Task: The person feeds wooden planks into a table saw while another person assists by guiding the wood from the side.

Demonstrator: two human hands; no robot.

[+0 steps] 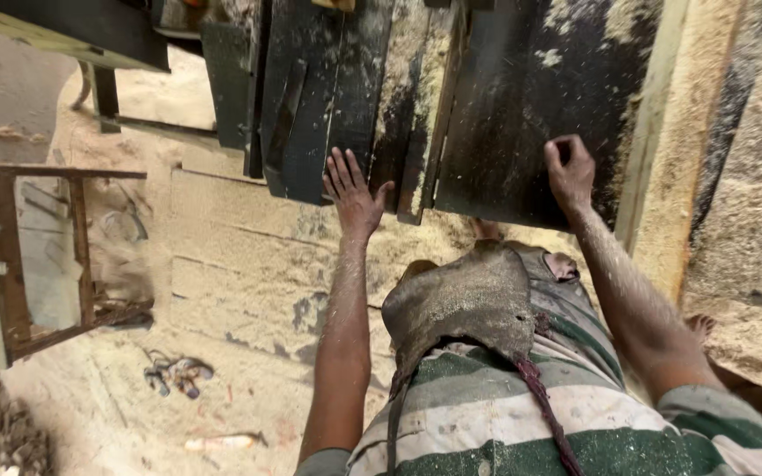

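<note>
The head view looks straight down over a sawdust-covered floor (249,264) of pale slabs, with a large dark machine table (522,106) filling the upper middle and right, its surface dusted with yellow sawdust. Left of it hang narrower dark boards (319,106), side by side and streaked with the same dust. A tall pale wooden plank (672,132) runs along the table's right edge. At the far left stands a brown wooden frame (37,256), open in the middle. The person's green-and-white striped shirt (504,423) and a worn grey-brown apron (465,300) fill the bottom centre. The left hand (353,196) is spread flat with the fingers wide open, the palm pressed against the lower end of the dark boards and gripping nothing. The right hand (569,172) rests on the lower edge of the machine table, its fingers curled in close to a fist; whether it pinches anything cannot be told. A small pair of sandals (178,375) lies on the floor at lower left, well apart from both hands.
</note>
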